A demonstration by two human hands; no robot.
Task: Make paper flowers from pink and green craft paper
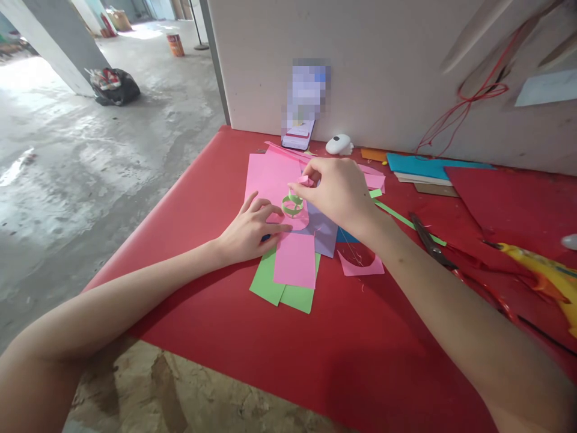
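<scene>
Between thumb and fingers, my right hand point(340, 192) pinches a small folded or rolled pink paper piece point(306, 181). Just below it, a curled light-green paper strip point(293, 207) forms loops on a rounded pink paper piece point(301, 224). My left hand point(252, 228) lies on the papers with its fingers spread, the fingertips close beside the green loops. Under both hands are a large pink sheet point(264, 174) and a purple sheet point(325, 234). Nearer to me, a pink rectangle point(295, 261) overlaps green paper pieces point(265, 282).
Scissors point(433, 243) and a yellow glue gun point(536, 264) lie at the right of the red table point(189, 300). A phone point(303, 108) leans on the wall, near a white rounded object point(339, 145). Blue sheets point(433, 164) and pink offcuts point(360, 266) lie about.
</scene>
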